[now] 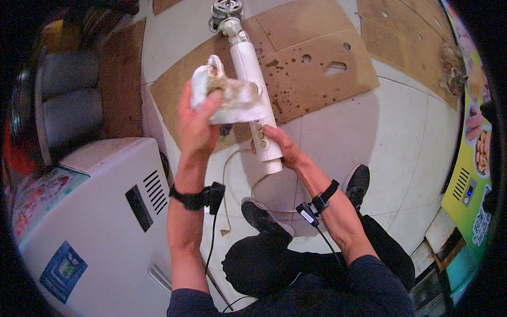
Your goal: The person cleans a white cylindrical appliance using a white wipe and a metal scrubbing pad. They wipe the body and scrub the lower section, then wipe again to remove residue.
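Observation:
My left hand grips a crumpled white cloth with brown stains, blurred by motion. Part of the cloth lies against a white fan column, just above its row of round buttons. My right hand is wrapped round the lower end of this column, beside the buttons, and holds it tilted with the far end up and to the left. A bare fan motor is joined to that far end by a white neck piece. A pale cord loops below the column onto the floor.
Flattened cardboard with dark wet spots lies on the tiled floor. At the left stands a white chest-like appliance with vents. A yellow-green printed cabinet borders the right. My shoes are under the column, near the cord.

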{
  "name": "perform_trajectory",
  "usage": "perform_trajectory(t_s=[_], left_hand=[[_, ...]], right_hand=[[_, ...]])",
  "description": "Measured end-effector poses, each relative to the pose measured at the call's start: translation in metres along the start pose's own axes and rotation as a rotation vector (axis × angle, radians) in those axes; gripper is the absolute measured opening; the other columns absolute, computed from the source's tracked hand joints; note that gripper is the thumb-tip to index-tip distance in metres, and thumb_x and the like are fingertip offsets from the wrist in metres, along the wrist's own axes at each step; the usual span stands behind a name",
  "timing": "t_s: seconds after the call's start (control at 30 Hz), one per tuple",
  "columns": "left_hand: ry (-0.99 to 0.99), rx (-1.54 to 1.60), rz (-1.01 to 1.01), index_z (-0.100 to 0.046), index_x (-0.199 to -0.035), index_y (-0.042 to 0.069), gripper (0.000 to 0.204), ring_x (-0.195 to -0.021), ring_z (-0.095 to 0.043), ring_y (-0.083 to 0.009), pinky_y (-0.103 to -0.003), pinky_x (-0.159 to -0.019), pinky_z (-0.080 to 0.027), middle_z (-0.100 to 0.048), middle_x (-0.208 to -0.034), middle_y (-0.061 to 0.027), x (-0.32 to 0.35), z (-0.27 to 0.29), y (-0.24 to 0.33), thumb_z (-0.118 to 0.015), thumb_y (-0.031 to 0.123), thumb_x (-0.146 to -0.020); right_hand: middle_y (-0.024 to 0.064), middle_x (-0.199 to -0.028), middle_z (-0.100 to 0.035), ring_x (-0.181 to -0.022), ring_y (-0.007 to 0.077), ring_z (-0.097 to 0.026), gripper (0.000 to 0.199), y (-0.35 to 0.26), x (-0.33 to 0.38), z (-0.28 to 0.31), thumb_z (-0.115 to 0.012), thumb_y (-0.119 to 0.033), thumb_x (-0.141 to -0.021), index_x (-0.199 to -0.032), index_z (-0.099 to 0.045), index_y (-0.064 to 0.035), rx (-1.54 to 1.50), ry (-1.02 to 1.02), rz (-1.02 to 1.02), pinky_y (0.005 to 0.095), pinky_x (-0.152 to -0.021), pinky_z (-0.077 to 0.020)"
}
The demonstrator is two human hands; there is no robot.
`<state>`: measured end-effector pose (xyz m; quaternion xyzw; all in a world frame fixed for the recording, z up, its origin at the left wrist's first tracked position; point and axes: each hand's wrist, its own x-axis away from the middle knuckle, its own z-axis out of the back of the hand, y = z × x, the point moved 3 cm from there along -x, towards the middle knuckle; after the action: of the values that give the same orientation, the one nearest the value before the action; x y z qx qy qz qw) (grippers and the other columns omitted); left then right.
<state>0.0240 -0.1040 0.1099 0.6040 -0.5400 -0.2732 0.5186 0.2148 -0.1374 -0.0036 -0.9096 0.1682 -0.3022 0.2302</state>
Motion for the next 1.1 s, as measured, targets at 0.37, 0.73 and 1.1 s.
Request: perform_trajectory(t_s=[0.37, 0.73, 1.1], left_hand=[[-0.26, -1.329, -0.501, -0.064, -0.125, 0.001, 0.045, -0.115, -0.059, -0.0357, -0.043, -0.099, -0.051, -0.062, -0.123, -0.0163, -0.003, -0.014, -0.021, -0.073, -0.002, -0.081], [-0.49, -1.731, -0.742, -0.069, -0.096, 0.005, 0.022, -0.099, -0.055, -0.0255, -0.036, -0.084, -0.046, -0.056, -0.1, -0.0087, 0.001, -0.029, -0.017, -0.071, 0.01, -0.075], [-0.038, -1.213, -0.584, -0.068, -0.119, 0.004, 0.035, -0.11, -0.063, -0.0378, -0.041, -0.093, -0.054, -0.06, -0.121, -0.0187, -0.009, 0.002, -0.005, -0.075, 0.002, -0.085]], right_hand=[[0.006, -0.091, -0.071, -0.078, 0.0136, -0.067, 0.057, 0.002, -0.002, 0.003, -0.059, -0.06, -0.096, -0.118, -0.063, -0.007, 0.088, 0.029, 0.018, 0.029, -0.068, -0.0538], [0.0098, -0.094, -0.072, -0.081, 0.0185, -0.069, 0.059, 0.006, 0.0, 0.0, -0.058, -0.057, -0.098, -0.123, -0.061, -0.004, -0.043, 0.038, 0.016, 0.0309, -0.073, -0.0559], [0.015, -0.089, -0.072, -0.076, 0.0199, -0.069, 0.064, -0.005, 0.001, 0.011, -0.053, -0.062, -0.1, -0.123, -0.061, -0.0036, -0.251, -0.021, 0.082, 0.0305, -0.068, -0.0555]])
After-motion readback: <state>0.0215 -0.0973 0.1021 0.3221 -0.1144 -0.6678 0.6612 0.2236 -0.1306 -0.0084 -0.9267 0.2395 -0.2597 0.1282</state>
